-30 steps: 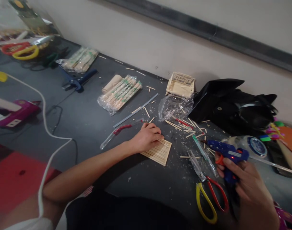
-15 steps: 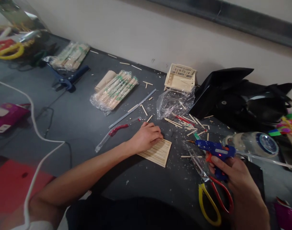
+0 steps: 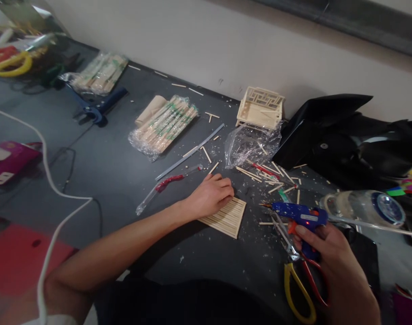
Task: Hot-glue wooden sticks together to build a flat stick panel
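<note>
My left hand [image 3: 210, 195] lies over the far left part of a flat panel of thin wooden sticks [image 3: 228, 219], its fingers curled down at the panel and their tips hidden. In my right hand [image 3: 322, 246] is a blue glue gun [image 3: 300, 212] with an orange trigger and a lit red light. Its nozzle points left, a short way from the panel's right corner. Beneath the gun and right wrist lie scissors [image 3: 298, 284] with one yellow and one red handle. Loose cut sticks [image 3: 251, 174] are scattered beyond the nozzle.
A small stick-built model [image 3: 261, 108] stands by the wall, beside crumpled clear plastic [image 3: 248, 144] and a black bag-like item [image 3: 327, 140]. Wrapped stick bundles [image 3: 167, 126], a blue-handled cutter [image 3: 97, 110] and a white cable [image 3: 48, 167] lie leftward. A clear jar [image 3: 361, 207] lies at right.
My right hand has brought the glue gun slightly left, nearer the stick panel. My left hand stays on the panel. The whole view has shifted a little.
</note>
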{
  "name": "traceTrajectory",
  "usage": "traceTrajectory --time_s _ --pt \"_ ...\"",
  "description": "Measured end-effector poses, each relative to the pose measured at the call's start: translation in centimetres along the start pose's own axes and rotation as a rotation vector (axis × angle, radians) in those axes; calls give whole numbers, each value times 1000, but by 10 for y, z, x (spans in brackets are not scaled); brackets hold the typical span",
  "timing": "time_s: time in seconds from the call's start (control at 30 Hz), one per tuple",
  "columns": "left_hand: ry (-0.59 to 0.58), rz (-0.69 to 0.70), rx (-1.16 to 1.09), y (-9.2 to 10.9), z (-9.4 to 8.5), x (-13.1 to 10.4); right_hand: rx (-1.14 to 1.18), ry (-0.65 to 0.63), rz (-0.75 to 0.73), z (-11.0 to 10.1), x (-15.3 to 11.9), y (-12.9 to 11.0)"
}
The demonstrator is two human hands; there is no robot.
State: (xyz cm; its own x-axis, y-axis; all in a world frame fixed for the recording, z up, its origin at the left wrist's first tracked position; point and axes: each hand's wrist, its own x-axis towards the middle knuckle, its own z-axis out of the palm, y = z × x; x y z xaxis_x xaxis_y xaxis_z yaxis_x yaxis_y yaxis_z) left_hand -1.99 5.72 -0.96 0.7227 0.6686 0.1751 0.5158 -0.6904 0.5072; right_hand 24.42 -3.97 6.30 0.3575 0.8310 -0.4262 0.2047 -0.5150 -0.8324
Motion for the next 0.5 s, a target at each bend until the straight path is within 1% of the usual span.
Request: traceTrajectory --time_s 0.13,0.2,0.3,0.37,0.47,0.5 --pt "-3 -19 -20 -1 0 1 -15 -77 33 -5 4 3" --pt "-6 -25 -37 0 0 2 -6 -78 49 -6 4 3" --pt "-19 -49 -74 0 0 3 42 8 17 -6 0 -3" --pt "-33 -52 -112 -1 -3 2 71 53 23 -8 -1 -10" --pt "-29 -35 -145 -10 -14 -3 71 105 58 -17 -1 -16" --pt "-15 -41 -138 -15 -19 -6 58 128 45 -23 -1 -16"
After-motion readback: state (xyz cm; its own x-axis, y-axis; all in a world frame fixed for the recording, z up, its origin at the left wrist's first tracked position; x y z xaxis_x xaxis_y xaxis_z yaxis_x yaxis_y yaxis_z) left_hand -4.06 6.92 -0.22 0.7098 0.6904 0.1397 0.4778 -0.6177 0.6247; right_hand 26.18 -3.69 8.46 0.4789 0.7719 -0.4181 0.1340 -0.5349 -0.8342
